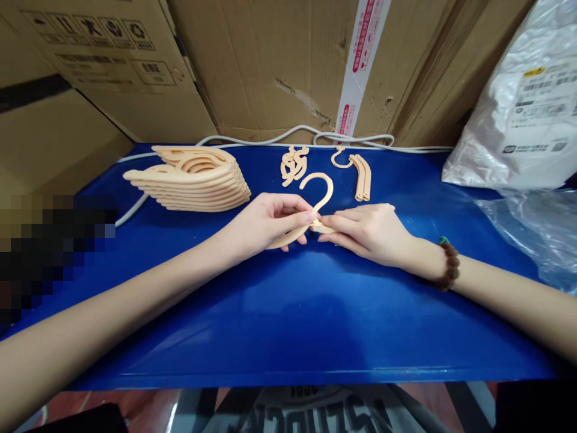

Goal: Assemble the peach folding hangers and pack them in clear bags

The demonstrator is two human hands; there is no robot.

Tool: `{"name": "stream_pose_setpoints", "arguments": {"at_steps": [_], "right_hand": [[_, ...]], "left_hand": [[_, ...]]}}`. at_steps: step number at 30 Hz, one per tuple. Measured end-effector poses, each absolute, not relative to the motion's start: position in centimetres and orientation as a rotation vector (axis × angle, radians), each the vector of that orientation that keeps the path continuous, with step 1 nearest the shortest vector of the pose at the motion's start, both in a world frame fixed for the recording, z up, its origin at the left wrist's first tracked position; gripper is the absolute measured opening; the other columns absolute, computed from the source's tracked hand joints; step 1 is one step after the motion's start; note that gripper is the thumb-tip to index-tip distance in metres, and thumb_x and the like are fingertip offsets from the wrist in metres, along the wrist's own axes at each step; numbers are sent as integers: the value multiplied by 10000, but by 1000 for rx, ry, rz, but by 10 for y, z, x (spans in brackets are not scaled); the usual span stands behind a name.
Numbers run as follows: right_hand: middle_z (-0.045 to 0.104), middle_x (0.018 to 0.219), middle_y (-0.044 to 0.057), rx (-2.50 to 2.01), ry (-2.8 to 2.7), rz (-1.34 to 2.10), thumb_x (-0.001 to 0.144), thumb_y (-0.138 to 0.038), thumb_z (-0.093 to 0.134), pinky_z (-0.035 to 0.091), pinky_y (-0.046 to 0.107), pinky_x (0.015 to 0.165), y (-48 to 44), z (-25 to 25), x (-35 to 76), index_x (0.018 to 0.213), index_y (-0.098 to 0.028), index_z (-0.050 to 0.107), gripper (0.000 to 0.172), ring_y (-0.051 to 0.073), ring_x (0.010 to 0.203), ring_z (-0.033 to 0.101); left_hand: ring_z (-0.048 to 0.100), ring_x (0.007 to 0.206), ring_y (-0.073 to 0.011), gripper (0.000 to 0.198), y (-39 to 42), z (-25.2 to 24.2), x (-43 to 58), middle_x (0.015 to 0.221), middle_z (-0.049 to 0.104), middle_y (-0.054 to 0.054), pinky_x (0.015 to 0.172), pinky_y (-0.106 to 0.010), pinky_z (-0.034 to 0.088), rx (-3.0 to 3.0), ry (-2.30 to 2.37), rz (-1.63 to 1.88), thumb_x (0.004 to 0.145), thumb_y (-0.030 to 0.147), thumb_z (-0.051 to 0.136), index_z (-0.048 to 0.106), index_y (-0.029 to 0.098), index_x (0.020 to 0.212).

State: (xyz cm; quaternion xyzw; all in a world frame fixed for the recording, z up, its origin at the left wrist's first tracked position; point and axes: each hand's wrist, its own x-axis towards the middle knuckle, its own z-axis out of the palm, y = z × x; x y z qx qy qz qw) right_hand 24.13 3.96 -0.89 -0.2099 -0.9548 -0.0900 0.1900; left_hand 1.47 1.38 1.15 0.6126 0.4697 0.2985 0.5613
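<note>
Between my two hands is a cream plastic clothes hanger [325, 195], its hook pointing up and away from me. My left hand [274, 222] is closed on the hanger's left arm, thumb pressing close to the base of the hook. On the other side my right hand [367, 231] wraps round the right arm near the same joint, hiding most of that arm. Beyond the hands lie a small pile of loose hooks [294, 165], one separate hook [341, 157] and a couple of curved arm pieces [362, 177].
A stack of cream hangers [193, 186] lies at the back left of the blue table [288, 325]. Cardboard boxes [270, 60] stand along the back, with a white cable [252, 142] before them. A plastic-wrapped parcel [518, 114] is at the right.
</note>
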Motion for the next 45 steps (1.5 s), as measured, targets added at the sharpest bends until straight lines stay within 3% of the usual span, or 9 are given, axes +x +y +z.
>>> {"name": "stream_pose_setpoints", "arguments": {"at_steps": [3,9,15,26,32,45], "right_hand": [[769,905,52,-643,-2727,-247,1074,-444,344,348,270,591,39,-10,242,1093,-153,699,459,140,707,684],[737,780,33,-715,-2773,-218,1075,-457,324,282,281,550,37,-7,240,1005,-148,706,497,134,638,652],[743,810,54,-806,-2801,-177,1081,-451,295,237,281,534,34,-7,239,982,-149,685,503,127,622,632],[672,663,41,-922,-2820,-184,1077,-470,217,154,289,519,32,-6,236,907,-159,653,562,113,500,510],[628,609,32,-945,-2810,-152,1072,-485,211,150,287,522,33,-6,237,856,-160,644,582,103,471,445],[727,744,44,-928,-2845,-170,1077,-465,233,153,292,527,33,-7,238,948,-160,675,552,113,513,512]], "left_hand": [[599,553,-92,226,12,10,15,656,672,3,507,-168,466,1495,1107,735,872,368,667,679,144,894],[592,583,-99,241,10,7,16,686,678,-11,534,-185,463,1545,1137,774,879,382,652,681,143,896],[622,620,-122,303,9,8,18,696,686,-25,534,-189,470,1536,1179,809,843,437,681,699,136,874],[581,559,-107,342,7,9,19,678,697,-33,509,-185,446,1548,1248,803,849,464,674,731,129,879],[611,580,-119,294,7,10,19,685,708,-36,519,-184,464,1559,1254,786,880,387,636,759,129,950],[611,576,-106,263,2,8,22,669,698,-13,498,-167,436,1608,1235,780,933,347,597,741,128,943]]}}
